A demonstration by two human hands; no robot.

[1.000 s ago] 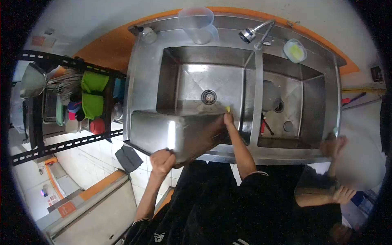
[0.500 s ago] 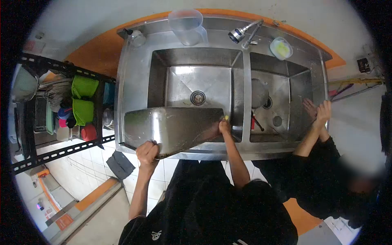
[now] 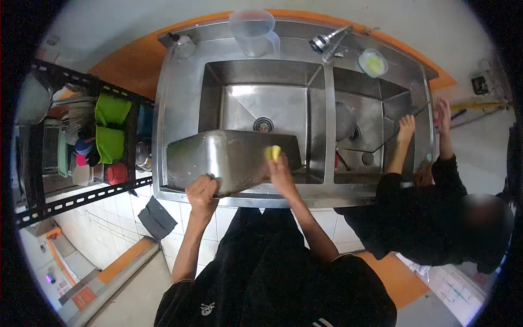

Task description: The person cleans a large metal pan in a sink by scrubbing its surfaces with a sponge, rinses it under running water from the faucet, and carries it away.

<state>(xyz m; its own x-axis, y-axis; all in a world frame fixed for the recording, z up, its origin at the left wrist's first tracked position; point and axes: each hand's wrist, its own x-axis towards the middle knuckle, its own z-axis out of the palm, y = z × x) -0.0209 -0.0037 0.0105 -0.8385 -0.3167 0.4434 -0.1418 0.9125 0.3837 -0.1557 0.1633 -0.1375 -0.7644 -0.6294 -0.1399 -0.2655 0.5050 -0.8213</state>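
Note:
A deep rectangular metal pan (image 3: 190, 158) is tilted over the front edge of the left sink basin, its broad outer side facing up. My left hand (image 3: 202, 191) is closed around the pan's near edge. In my right hand (image 3: 281, 173) is a yellow sponge (image 3: 273, 152), pressed against the pan's side near its right end. The sponge is slightly blurred, and the pan's inside is hidden from me.
A person's hand (image 3: 405, 129) holds a thin dark rod over the right basin (image 3: 381, 94). Behind the basins stand a clear plastic jug (image 3: 252, 32), a faucet (image 3: 321, 42) and a small plastic tub (image 3: 373, 63). A black shelf (image 3: 81, 203) with kitchenware is at left.
My right hand and the sponge have moved left and up from the pan's right end onto its side. The other person's hands have separated, and one now holds a thin rod.

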